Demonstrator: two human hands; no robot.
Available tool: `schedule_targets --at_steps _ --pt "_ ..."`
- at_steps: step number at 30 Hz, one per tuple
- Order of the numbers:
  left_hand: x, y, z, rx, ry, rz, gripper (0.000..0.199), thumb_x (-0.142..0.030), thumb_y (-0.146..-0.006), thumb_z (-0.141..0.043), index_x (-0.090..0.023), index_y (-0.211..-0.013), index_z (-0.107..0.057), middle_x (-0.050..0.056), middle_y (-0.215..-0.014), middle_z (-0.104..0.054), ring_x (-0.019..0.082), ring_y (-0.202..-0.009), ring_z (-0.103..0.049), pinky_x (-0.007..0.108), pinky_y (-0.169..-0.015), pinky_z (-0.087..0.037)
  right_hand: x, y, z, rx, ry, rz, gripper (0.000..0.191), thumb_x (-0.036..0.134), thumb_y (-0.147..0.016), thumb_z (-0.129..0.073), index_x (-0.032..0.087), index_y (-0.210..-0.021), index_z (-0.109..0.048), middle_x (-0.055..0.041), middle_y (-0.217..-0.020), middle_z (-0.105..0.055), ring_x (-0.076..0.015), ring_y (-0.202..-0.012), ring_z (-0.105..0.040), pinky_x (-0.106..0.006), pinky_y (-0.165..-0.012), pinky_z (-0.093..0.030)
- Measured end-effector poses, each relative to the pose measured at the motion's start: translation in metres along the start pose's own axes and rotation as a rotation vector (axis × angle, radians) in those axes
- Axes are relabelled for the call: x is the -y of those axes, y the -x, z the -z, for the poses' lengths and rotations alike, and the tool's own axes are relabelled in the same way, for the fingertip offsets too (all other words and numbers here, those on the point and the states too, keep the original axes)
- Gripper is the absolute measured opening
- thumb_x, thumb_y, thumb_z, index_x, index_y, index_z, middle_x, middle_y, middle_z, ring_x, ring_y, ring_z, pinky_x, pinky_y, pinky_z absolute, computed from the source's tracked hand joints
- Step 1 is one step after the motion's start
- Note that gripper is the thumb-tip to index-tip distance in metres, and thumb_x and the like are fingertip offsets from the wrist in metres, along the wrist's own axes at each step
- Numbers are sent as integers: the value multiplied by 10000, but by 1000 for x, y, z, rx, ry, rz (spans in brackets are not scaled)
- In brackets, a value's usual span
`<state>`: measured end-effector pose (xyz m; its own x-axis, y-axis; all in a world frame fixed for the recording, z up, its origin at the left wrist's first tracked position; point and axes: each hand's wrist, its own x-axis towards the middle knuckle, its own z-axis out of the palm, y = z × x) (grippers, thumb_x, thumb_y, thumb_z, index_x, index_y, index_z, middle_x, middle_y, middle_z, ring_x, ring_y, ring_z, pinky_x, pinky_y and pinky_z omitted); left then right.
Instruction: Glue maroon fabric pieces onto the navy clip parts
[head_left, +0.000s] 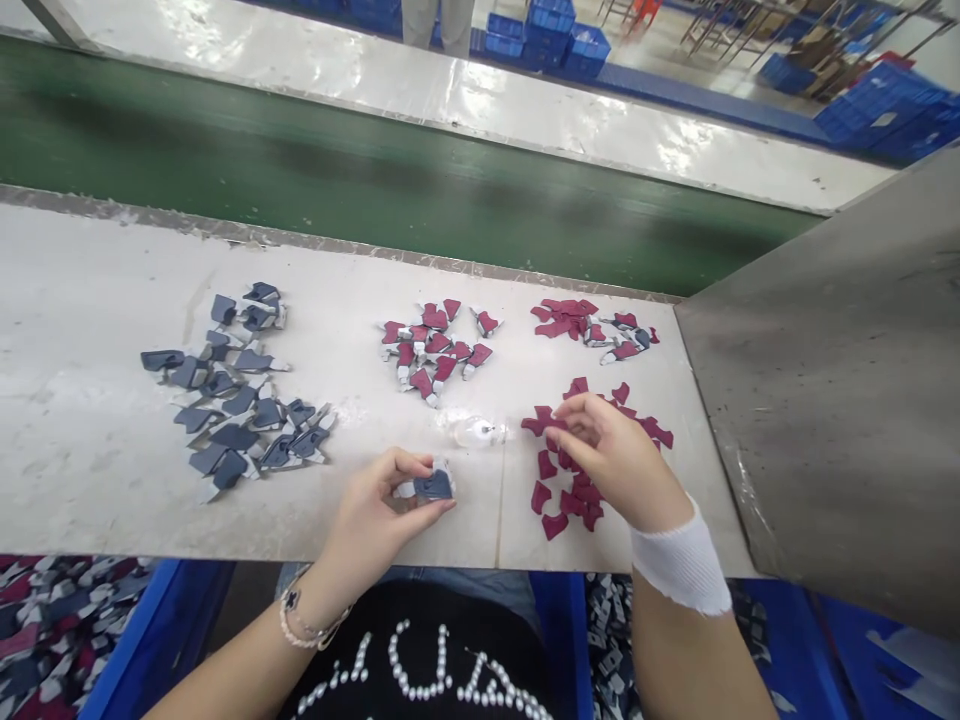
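My left hand [386, 510] pinches a dark blue-grey part [433, 484] with a pale edge, just over the table. Over the scattered dark red pieces [574, 500] on the right is my right hand [604, 440], its thumb and index finger bent toward each other at a red piece [553, 418]; whether they grip it is too small to tell. Blue-grey parts [236, 435] lie in a heap on the left. Red-topped parts [437, 345] form a group at the middle back. A small clear object [480, 431] sits between my hands.
A green belt [450, 205] runs behind the white table [97, 400]. A metal panel [832, 380] rises at the right edge. More red pieces [566, 317] lie at the back right. Below the front edge stand blue bins [161, 640] of parts. Across the belt, a person's legs [439, 22] show.
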<state>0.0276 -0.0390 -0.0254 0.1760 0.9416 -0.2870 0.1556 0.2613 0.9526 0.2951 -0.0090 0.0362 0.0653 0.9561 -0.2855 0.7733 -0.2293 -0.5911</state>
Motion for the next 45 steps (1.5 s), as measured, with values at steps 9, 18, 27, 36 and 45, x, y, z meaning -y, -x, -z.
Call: schedule_targets --at_steps 9,18,27,36,45 --pt "7 2 -15 -65 -109 -330 211 -195 -788 -779 -222 -895 -599 26 -1034 -610 172 -926 -682 317 -788 -595 30 37 -50 346 -740 110 133 246 -869 -735 242 -1000 -755 -19 -976 -789 -187 -921 -731 -312 -858 -572" --pt "8 3 -17 -92 -241 -534 194 -148 -816 -763 -208 -922 -611 16 -965 -637 141 -874 -669 268 -743 -577 33 28 -57 293 -715 23 143 308 -823 -777 184 -787 -715 -46 -835 -764 -196 -787 -703 -320 -735 -544" --pt "3 3 -12 -61 -182 -651 273 -124 -755 -824 -193 -932 -628 11 -939 -642 127 -870 -668 255 -780 -595 32 25 -55 356 -770 4 228 366 -805 -795 186 -769 -660 -24 -781 -721 -174 -739 -660 -301 -685 -521" --pt "0 7 -6 18 -61 -601 302 -88 -725 -835 -208 -908 -627 6 -915 -648 139 -847 -660 281 -745 -596 31 17 -54 498 -872 21 234 315 -768 -838 194 -837 -650 22 -766 -637 -128 -714 -587 -262 -666 -484" --pt "-6 9 -2 40 -83 -662 338 -84 -680 -866 -206 -901 -642 -2 -913 -668 125 -843 -663 252 -767 -598 40 23 -48 574 -840 214 142 291 -952 -629 196 -979 -732 -32 -944 -714 -164 -869 -651 -287 -784 -521"
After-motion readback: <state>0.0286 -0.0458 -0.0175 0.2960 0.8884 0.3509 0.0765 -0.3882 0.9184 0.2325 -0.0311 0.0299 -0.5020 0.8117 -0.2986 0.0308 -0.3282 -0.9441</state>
